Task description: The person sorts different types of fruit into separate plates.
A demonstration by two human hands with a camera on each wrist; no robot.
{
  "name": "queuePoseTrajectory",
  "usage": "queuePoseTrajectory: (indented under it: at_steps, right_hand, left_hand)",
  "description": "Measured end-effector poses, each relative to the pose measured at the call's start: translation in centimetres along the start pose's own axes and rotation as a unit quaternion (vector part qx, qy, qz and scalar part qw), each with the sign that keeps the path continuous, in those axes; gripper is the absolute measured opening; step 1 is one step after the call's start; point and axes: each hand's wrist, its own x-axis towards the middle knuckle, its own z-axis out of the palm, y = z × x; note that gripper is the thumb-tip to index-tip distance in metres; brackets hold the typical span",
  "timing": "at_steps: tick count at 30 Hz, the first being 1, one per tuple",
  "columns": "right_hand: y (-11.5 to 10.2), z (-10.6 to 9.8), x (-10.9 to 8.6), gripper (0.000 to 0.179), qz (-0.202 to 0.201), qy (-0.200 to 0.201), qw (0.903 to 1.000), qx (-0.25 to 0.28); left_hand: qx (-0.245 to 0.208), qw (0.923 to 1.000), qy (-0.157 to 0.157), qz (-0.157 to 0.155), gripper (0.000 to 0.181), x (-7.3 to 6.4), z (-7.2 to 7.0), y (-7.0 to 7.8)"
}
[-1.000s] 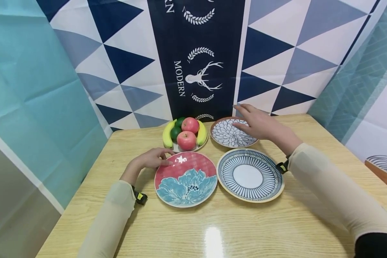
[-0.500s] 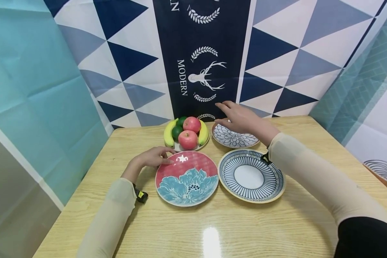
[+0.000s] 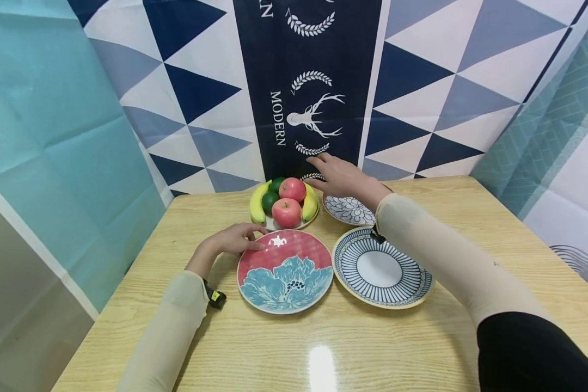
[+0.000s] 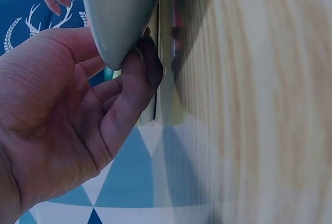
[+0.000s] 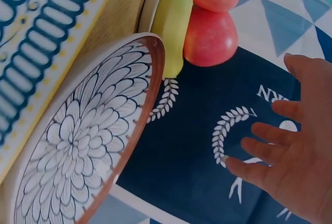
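My left hand (image 3: 229, 238) pinches the upper left rim of a pink plate with a blue flower (image 3: 284, 280), its thumb on top. In the left wrist view, curled fingers (image 4: 122, 99) lie under the plate's edge. My right hand (image 3: 340, 177) is in the air, fingers extended and holding nothing, just right of the fruit plate (image 3: 301, 224). That plate bears two red apples (image 3: 286, 212), two yellow bananas (image 3: 258, 204) and green fruits (image 3: 270, 201). In the right wrist view, one banana (image 5: 174, 29) is at the plate's side, apart from the hand.
Partly behind my right arm lies a brown-rimmed plate with a petal pattern (image 3: 350, 209). In front of it, a blue-and-white striped plate (image 3: 378, 269) stands next to the pink one. A patterned cloth (image 3: 313, 65) hangs at the back edge of the wooden table (image 3: 255, 348).
My right hand has moved left, from above the petal-patterned plate to beside the fruit. The left hand keeps its hold on the pink plate; the head view has shifted slightly.
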Motion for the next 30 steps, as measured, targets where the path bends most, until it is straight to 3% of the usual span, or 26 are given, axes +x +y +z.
queuePoseTrajectory:
  at_steps: [8,18,24,30]
  right_hand:
    - [-1.3,1.5,2.7,0.071,0.001,-0.001,0.9999,0.014]
    - [-1.9,4.2,5.5,0.067,-0.019,0.009,0.9998,-0.006]
    - [-1.8,5.8,6.5,0.066,-0.004,-0.011,0.9999,0.003]
    - [-2.1,6.1,7.6,0.067,0.009,-0.017,0.9997,0.018]
  left_hand:
    - [-0.003,1.0,-0.005,-0.001,0.044,-0.1,-0.3,-0.2]
    - [0.0,1.0,-0.006,-0.005,0.044,0.2,-0.3,-0.3]
    - [0.002,0.9999,-0.007,-0.009,0.044,0.3,0.0,-0.1]
    - [0.011,0.9998,-0.001,-0.013,0.043,0.2,-0.3,0.0]
